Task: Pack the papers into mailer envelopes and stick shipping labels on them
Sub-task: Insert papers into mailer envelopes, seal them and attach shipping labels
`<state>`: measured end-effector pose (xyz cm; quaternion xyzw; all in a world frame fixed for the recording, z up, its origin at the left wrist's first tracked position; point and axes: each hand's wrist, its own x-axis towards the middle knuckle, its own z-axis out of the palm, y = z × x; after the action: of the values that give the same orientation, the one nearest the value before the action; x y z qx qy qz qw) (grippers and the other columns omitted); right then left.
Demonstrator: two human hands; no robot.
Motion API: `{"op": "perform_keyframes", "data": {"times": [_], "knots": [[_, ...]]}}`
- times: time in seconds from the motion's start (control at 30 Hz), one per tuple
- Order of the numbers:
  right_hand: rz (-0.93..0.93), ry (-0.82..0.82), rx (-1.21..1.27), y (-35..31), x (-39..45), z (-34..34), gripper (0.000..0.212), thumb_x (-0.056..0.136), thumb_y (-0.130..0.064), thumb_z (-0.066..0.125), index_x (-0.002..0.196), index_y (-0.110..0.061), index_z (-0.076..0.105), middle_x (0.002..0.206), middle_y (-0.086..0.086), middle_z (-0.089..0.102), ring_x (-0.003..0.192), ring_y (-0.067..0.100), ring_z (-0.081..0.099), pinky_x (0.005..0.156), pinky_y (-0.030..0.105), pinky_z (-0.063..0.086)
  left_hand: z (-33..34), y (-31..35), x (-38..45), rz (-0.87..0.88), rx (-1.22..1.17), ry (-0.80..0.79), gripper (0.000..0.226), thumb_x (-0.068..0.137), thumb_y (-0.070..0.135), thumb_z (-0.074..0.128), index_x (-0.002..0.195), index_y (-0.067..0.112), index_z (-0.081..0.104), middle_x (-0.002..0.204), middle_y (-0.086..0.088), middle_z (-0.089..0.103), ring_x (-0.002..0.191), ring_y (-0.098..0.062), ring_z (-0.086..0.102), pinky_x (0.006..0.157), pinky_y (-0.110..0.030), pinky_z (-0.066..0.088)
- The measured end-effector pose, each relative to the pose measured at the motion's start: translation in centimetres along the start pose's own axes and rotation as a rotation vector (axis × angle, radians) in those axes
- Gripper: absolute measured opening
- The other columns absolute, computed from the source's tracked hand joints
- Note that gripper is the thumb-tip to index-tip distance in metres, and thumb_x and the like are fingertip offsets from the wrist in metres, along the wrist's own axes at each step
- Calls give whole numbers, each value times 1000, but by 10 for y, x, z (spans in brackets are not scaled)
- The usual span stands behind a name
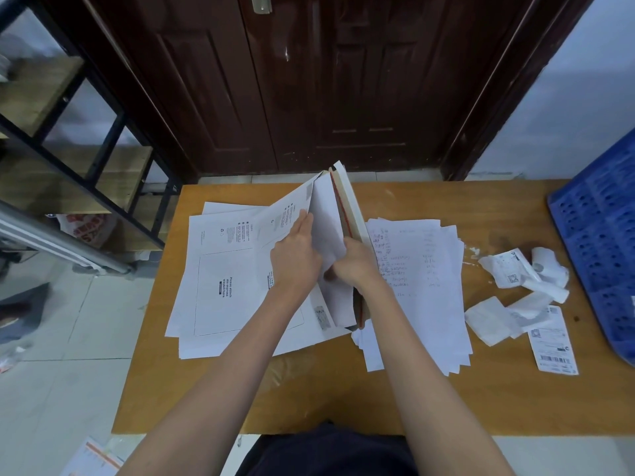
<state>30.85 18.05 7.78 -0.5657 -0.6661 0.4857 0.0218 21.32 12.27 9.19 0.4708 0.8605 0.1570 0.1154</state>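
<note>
A: Where's the mailer envelope [338,214]?
B: Table [213,389] centre, tilted open toward 12 o'clock. Left hand [295,259] grips its front panel; right hand [355,264] clutches papers [326,231] inside.
A: And labels?
B: Shipping label [553,341] at 3 o'clock, beside crumpled backings [525,269].

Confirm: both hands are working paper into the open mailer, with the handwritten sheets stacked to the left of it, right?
Not quite. The head view shows the handwritten sheets stacked to the right of the mailer, not the left. Both the left hand and right hand are working paper into it.
</note>
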Motion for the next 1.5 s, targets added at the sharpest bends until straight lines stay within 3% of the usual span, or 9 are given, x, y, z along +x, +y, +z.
{"op": "perform_keyframes", "data": {"times": [0.23,0.53,0.67,0.83,0.97,1.2,1.33,1.4,1.5], "knots": [[-100,26,80,-1,-8,15,1,89,-10,52,89,-9,52,91,6,59,82,24,52,55,22,35,0,6,-1,12,-42,12,60,92,5,46,149,20,31,155,4,30,109,-28,60,81,-32,49],[-82,-14,96,-1,-4,16,3,90,-13,51,87,-11,50,86,4,57,80,22,52,54,24,35,0,3,-4,53,-28,8,63,92,5,45,150,22,28,156,8,26,106,-25,61,76,-26,46],[-61,14,67,0,-4,17,26,93,-10,46,70,-19,39,71,-4,47,74,19,47,50,20,29,1,9,-3,74,-20,15,63,93,8,46,151,24,26,156,8,28,104,-23,62,79,-26,48],[-18,4,101,4,-2,16,18,88,-16,58,102,-12,48,95,3,57,91,25,55,68,28,43,2,5,-2,46,-22,0,62,93,6,47,149,23,28,156,6,27,107,-25,61,82,-32,53],[-75,218,22,10,2,11,57,86,-31,63,133,-12,37,122,9,59,108,30,59,87,42,50,1,5,1,4,-40,-35,59,93,9,46,148,20,30,157,5,26,116,-28,56,87,-37,50],[-280,649,253,19,1,-12,28,87,-27,66,108,-12,58,110,-3,47,97,12,51,78,25,49,1,9,19,-134,-124,-5,57,92,12,49,147,18,35,153,5,35,124,-24,50,84,-33,46],[-275,973,95,29,-7,-16,40,82,-48,62,107,-17,61,113,0,53,103,12,45,81,23,36,6,15,34,-189,-126,-51,52,91,14,53,142,14,39,151,1,32,122,-28,47,76,-32,40],[-156,882,126,40,-11,-20,55,81,-58,57,119,-19,54,120,-1,52,109,16,49,86,28,39,9,18,41,-232,-115,-73,51,92,18,55,140,15,40,150,-3,30,122,-29,44,79,-34,43],[3,478,432,55,-20,-19,72,77,-67,57,134,-29,34,127,-9,50,114,15,52,92,36,43,12,25,50,-308,-128,-85,50,91,21,57,138,14,43,153,-6,23,128,-31,37,88,-37,44]]}}
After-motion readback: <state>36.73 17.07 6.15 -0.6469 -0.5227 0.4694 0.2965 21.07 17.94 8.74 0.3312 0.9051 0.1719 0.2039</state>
